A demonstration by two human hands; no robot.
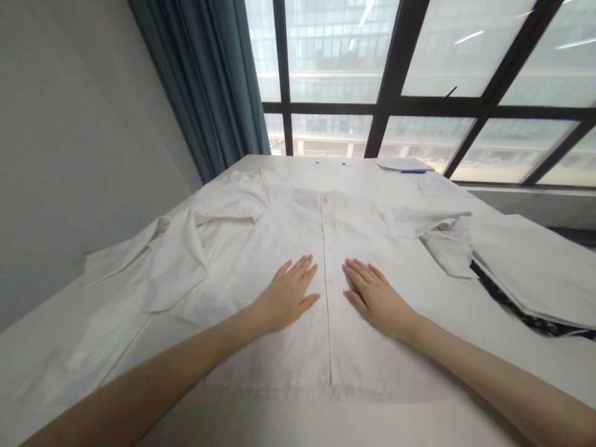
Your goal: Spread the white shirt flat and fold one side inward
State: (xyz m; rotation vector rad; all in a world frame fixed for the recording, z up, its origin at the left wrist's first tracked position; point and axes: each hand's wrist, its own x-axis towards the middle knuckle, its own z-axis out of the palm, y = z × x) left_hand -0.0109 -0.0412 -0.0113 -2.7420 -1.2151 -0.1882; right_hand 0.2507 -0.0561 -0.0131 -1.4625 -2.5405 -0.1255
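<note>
A white button-up shirt [279, 242] lies spread front-up on a white table [465, 310], its button placket running down the middle. My left hand [288, 292] rests flat on the cloth just left of the placket, fingers together and extended. My right hand [372, 295] lies flat just right of the placket in the same way. Neither hand grips anything. The shirt's left sleeve [172, 261] is rumpled and folded over itself at the left; the right sleeve [419, 220] lies bunched at the right.
A stack of folded white cloth over a dark patterned piece [531, 273] sits at the right edge. Papers and a blue pen [405, 164] lie at the far side by the window. A teal curtain [209, 81] hangs at the back left, beside a grey wall.
</note>
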